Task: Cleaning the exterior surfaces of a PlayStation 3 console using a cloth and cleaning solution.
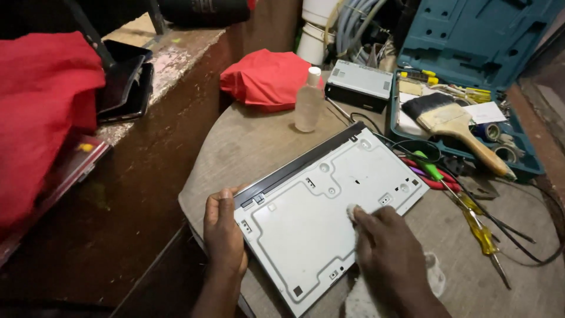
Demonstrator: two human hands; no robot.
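Pale grey metal panel (329,206), lower centre of frame, flat on round table (247,147). Left hand (223,227) curled over its near-left edge, steadying. Right hand (385,247) closed on white cloth (353,213), pressed to panel face. Risk, judged: panel overhanging table rim, liable to slip under rubbing; clear plastic bottle (308,101) close behind, easily knocked. Teal tool case (471,35), upper right, open: paintbrush (456,126), tape rolls, small bits.
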